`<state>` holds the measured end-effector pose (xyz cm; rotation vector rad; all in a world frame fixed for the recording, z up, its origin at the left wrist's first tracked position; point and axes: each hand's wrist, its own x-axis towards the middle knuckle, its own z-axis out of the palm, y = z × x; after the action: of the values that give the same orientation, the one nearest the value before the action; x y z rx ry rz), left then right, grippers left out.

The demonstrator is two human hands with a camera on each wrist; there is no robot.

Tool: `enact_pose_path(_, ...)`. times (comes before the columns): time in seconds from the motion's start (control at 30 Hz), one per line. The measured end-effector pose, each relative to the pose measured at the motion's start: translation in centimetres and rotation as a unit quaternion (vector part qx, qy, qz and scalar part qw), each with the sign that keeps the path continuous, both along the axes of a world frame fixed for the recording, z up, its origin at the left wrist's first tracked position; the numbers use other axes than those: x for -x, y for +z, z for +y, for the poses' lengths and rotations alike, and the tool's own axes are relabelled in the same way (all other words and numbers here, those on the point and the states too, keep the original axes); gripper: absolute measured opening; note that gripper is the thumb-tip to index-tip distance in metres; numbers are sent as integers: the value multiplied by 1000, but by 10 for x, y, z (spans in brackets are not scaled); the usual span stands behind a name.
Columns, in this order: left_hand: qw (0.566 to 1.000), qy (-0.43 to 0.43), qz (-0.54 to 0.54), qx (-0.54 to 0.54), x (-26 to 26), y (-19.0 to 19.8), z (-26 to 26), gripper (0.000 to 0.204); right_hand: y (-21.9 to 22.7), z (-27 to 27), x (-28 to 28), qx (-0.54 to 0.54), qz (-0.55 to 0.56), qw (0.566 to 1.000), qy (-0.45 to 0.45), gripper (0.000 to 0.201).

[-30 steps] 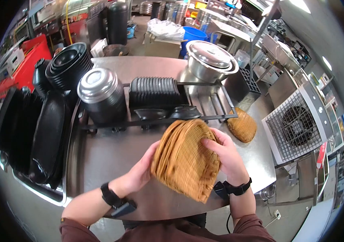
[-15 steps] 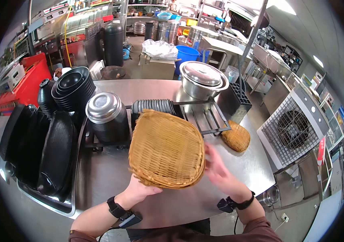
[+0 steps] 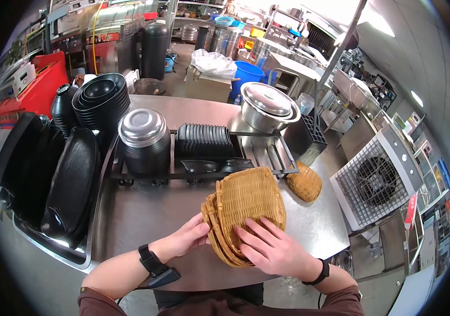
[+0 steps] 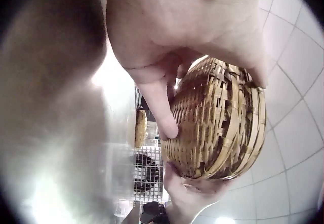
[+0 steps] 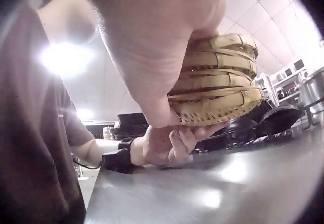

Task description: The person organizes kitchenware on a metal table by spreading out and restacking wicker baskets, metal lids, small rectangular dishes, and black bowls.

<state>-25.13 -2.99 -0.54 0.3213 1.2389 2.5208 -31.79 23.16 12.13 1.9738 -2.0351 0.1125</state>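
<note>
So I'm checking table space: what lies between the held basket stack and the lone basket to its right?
Only bare steel table separates the basket stack from the lone basket, per the head view.

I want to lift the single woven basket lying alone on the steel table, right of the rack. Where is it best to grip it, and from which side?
The lone basket seems to lie upside down, domed bottom up, so the top offers no hold. Probably best to pinch its rim at the near right edge, coming from the open table side, since the rack crowds its far left.
</note>
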Motion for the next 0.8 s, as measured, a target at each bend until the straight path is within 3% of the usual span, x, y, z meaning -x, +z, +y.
enact_pose_path(0.2,999,4,40,-34,7,17,8,89,14,4,9,30,-9,997,-69,15)
enact_pose_path(0.27,1000,0,28,9,9,16,7,86,22,5,30,40,22,996,-82,19)
enact_pose_path(0.33,999,2,35,26,11,20,6,79,35,4,53,81,-3,978,-191,31)
enact_pose_path(0.47,996,3,17,86,14,16,7,75,31,1,123,137,-5,967,-217,50)
enact_pose_path(0.53,995,5,18,93,15,13,7,73,32,-5,143,62,-62,959,-269,59)
enact_pose_path(0.8,996,-6,13,86,18,4,6,64,11,-31,190,-33,-36,974,-220,64)
